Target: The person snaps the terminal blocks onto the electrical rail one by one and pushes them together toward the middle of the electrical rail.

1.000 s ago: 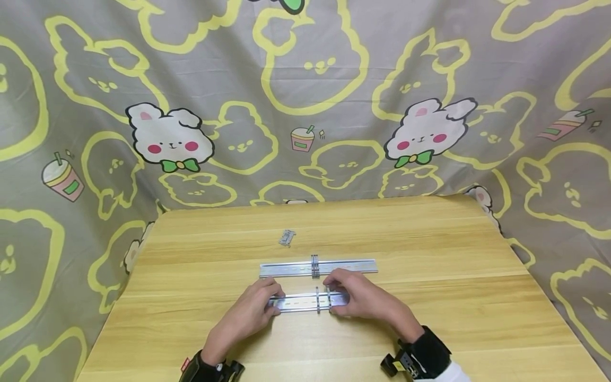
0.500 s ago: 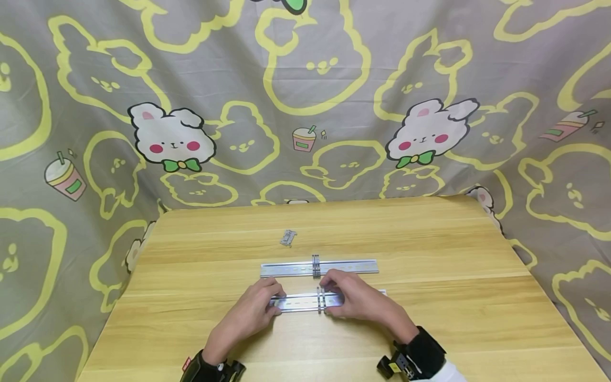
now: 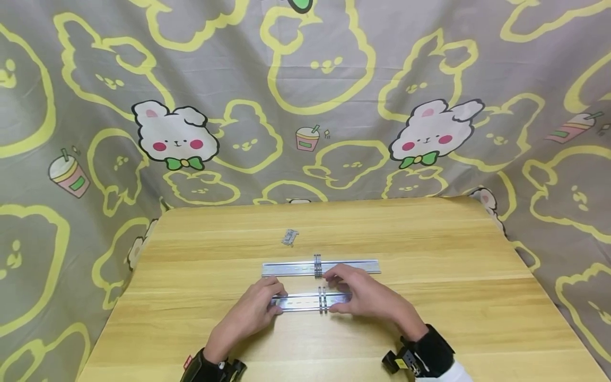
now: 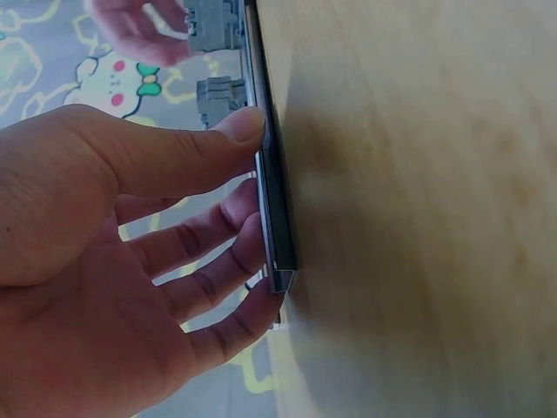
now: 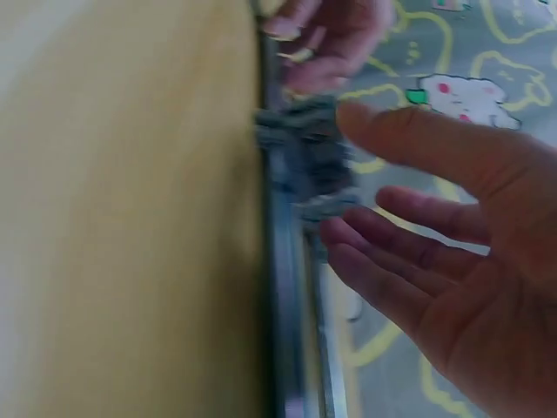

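In the head view, a slotted metal DIN rail (image 3: 298, 303) lies on the table. My left hand (image 3: 255, 309) grips its left part, thumb on the near edge and fingers on the far edge, as the left wrist view shows. Two thin grey terminal blocks (image 3: 322, 300) stand side by side across this rail, a narrow gap between them. My right hand (image 3: 365, 292) hovers over the rail just right of the blocks, fingers parted and holding nothing. The right wrist view, slightly blurred, shows its thumb and fingers (image 5: 383, 279) close to a terminal block (image 5: 322, 161).
Behind lies a second DIN rail (image 3: 350, 266) with several grey blocks (image 3: 317, 266) clustered near its middle. Farther back, a loose grey terminal block (image 3: 289, 237) lies flat on the wooden table (image 3: 406, 228). A patterned curtain (image 3: 248, 63) hangs at the table's back and sides.
My right hand slid the right-hand terminal block left, closer to the other one, then let go and drew back slightly to the right. My left hand keeps its grip on the rail.
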Action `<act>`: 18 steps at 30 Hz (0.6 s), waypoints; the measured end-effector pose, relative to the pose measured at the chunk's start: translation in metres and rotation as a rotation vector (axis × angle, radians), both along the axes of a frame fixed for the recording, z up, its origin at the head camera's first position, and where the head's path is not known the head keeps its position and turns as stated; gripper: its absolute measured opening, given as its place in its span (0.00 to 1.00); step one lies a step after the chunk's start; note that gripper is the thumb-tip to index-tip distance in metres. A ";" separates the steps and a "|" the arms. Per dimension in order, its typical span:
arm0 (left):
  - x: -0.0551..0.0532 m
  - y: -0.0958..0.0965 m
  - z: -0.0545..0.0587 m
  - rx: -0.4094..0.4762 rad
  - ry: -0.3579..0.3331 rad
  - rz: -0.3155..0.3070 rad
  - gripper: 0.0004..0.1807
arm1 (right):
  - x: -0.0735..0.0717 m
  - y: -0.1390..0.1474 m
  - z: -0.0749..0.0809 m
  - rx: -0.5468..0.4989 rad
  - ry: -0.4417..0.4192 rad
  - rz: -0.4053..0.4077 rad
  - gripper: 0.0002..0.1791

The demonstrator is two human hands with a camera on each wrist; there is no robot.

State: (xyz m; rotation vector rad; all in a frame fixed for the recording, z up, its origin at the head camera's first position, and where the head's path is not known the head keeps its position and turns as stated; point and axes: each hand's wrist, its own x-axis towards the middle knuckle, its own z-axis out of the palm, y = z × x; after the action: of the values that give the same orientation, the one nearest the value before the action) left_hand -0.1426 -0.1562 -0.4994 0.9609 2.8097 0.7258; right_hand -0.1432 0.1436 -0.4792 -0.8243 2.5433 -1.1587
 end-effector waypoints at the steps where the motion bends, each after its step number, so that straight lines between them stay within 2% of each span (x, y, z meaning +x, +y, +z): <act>1: 0.000 0.000 0.000 0.001 -0.001 0.001 0.12 | -0.002 0.001 0.005 -0.004 0.003 -0.001 0.33; 6: -0.002 -0.001 0.000 -0.006 -0.002 -0.003 0.12 | -0.026 -0.004 0.031 0.021 0.081 -0.049 0.29; 12: -0.007 -0.001 0.004 -0.007 0.022 -0.017 0.12 | -0.078 -0.038 0.046 0.132 0.210 -0.078 0.26; 15: -0.006 -0.001 0.004 0.004 0.015 -0.034 0.12 | -0.099 -0.058 0.046 0.209 0.198 -0.072 0.27; 18: -0.003 -0.004 0.003 0.003 -0.016 -0.042 0.11 | -0.112 -0.076 0.041 0.283 0.156 -0.067 0.28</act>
State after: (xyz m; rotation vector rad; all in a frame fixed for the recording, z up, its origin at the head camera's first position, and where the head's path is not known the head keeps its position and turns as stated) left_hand -0.1456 -0.1604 -0.4967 1.0075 2.7665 0.7292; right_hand -0.2548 0.0680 -0.4381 -0.7909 2.7943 -0.7495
